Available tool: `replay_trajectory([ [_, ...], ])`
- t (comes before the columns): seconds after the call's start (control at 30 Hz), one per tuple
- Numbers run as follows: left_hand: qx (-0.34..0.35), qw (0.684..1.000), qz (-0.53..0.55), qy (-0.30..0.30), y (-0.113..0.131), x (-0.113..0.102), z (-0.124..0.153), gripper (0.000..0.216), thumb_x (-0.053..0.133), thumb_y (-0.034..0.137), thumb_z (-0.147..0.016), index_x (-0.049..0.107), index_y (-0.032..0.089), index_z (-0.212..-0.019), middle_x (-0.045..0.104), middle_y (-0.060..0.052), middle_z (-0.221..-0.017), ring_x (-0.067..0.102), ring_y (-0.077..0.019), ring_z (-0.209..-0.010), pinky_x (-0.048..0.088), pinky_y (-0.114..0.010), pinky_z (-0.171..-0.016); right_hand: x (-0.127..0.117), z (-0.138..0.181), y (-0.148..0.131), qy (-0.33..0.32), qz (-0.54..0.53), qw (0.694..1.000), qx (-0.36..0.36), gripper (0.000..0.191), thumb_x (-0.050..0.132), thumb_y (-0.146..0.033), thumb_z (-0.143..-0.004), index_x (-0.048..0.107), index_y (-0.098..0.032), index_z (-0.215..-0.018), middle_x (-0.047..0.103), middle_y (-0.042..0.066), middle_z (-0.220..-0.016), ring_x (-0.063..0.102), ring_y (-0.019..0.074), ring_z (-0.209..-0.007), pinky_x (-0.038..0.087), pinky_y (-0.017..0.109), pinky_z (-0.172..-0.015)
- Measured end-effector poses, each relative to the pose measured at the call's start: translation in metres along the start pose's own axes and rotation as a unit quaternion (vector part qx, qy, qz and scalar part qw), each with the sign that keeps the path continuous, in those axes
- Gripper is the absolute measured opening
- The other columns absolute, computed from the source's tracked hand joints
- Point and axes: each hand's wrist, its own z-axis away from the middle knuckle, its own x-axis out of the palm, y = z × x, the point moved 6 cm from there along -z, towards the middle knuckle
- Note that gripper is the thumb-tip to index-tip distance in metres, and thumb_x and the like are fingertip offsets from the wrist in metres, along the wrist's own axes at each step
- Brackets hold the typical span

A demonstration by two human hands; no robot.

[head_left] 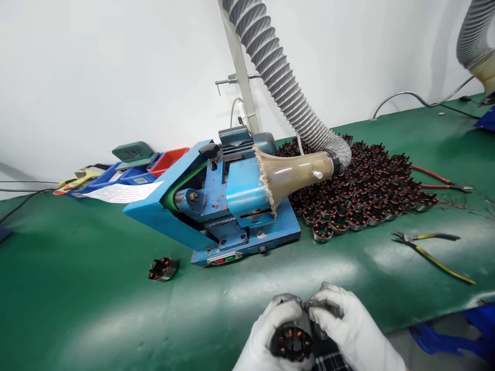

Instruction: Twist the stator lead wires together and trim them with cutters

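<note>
My gloved left hand [257,337] is wrapped around a motor stator [293,342], a round metal ring with copper windings facing me. My gloved right hand [353,324] is at the stator's right side, its fingertips, darkened with dirt, pinched together close to the ring. Whatever may lie between those fingertips is hidden. Both hands are over the near edge of the green table [185,330]. A single stator [163,269] lies on its own to the left, in front of the blue belt grinding machine [247,190].
Many stators [356,219] stand packed behind the machine's right side. Yellow-handled cutters [433,248] and red-handled pliers [441,178] lie to the right. A grey hose [278,77] joins the machine's funnel [299,172]. Blue bins [112,178] and a paper sheet [126,191] are at left.
</note>
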Motion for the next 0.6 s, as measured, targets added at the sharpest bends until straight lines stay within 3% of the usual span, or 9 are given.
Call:
replay_trajectory([
  [0.07, 0.007, 0.998, 0.041, -0.047, -0.003, 0.009, -0.004, 0.012, 0.064, 0.020, -0.073, 0.064, 0.024, -0.085, 0.062, -0.002, -0.091, 0.063, -0.0157, -0.081, 0.053, -0.025, -0.071, -0.003, 0.001, 0.001, 0.048, 0.052, 0.997, -0.033, 0.025, 0.045, -0.030, -0.075, 0.064, -0.018, -0.063, 0.062, 0.010, -0.068, 0.059, 0.0243, -0.068, 0.048, 0.039, -0.067],
  [0.13, 0.027, 0.999, -0.014, -0.019, -0.008, 0.011, -0.003, 0.016, 0.060, 0.016, -0.075, 0.063, 0.024, -0.089, 0.061, -0.003, -0.095, 0.062, -0.0153, -0.083, 0.053, -0.024, -0.072, -0.002, -0.001, 0.007, 0.058, 0.054, 0.996, -0.034, 0.026, 0.044, -0.030, -0.078, 0.064, -0.017, -0.068, 0.063, 0.011, -0.073, 0.060, 0.0244, -0.071, 0.048, 0.039, -0.070],
  [0.27, 0.068, 0.960, -0.257, 0.084, -0.015, 0.011, 0.007, 0.058, 0.050, 0.003, -0.074, 0.044, 0.027, -0.127, 0.054, -0.011, -0.120, 0.051, -0.0240, -0.114, 0.047, -0.040, -0.091, 0.017, -0.013, 0.029, -0.108, -0.004, 0.993, 0.048, 0.023, 0.039, -0.032, -0.081, 0.051, -0.018, -0.067, 0.054, 0.001, -0.056, 0.056, 0.0175, -0.053, 0.048, 0.029, -0.052],
  [0.37, 0.032, 0.963, -0.268, 0.015, -0.022, 0.016, 0.000, 0.051, 0.060, 0.007, -0.066, 0.051, 0.022, -0.114, 0.060, -0.010, -0.114, 0.050, -0.0271, -0.117, 0.044, -0.045, -0.096, 0.019, -0.020, 0.032, -0.166, 0.033, 0.985, 0.037, 0.020, 0.041, -0.027, -0.080, 0.049, -0.019, -0.064, 0.049, -0.002, -0.051, 0.051, 0.0151, -0.046, 0.044, 0.026, -0.045],
  [0.5, -0.083, 0.970, -0.214, -0.078, -0.030, 0.011, -0.015, 0.056, 0.076, 0.013, -0.049, 0.057, 0.020, -0.100, 0.064, -0.007, -0.107, 0.045, -0.0307, -0.123, 0.041, -0.047, -0.099, 0.010, -0.023, 0.018, -0.163, 0.148, 0.973, -0.075, 0.016, 0.048, -0.011, -0.072, 0.062, -0.019, -0.068, 0.060, 0.005, -0.073, 0.056, 0.0186, -0.067, 0.046, 0.031, -0.066],
  [0.6, -0.095, 0.967, -0.213, -0.104, -0.028, 0.007, -0.019, 0.059, 0.080, 0.014, -0.047, 0.058, 0.021, -0.101, 0.062, -0.008, -0.112, 0.045, -0.0304, -0.122, 0.041, -0.047, -0.099, -0.004, -0.021, 0.015, -0.210, 0.298, 0.918, -0.155, 0.028, 0.049, -0.002, -0.064, 0.068, -0.018, -0.074, 0.062, 0.007, -0.076, 0.057, 0.0195, -0.062, 0.046, 0.032, -0.061],
])
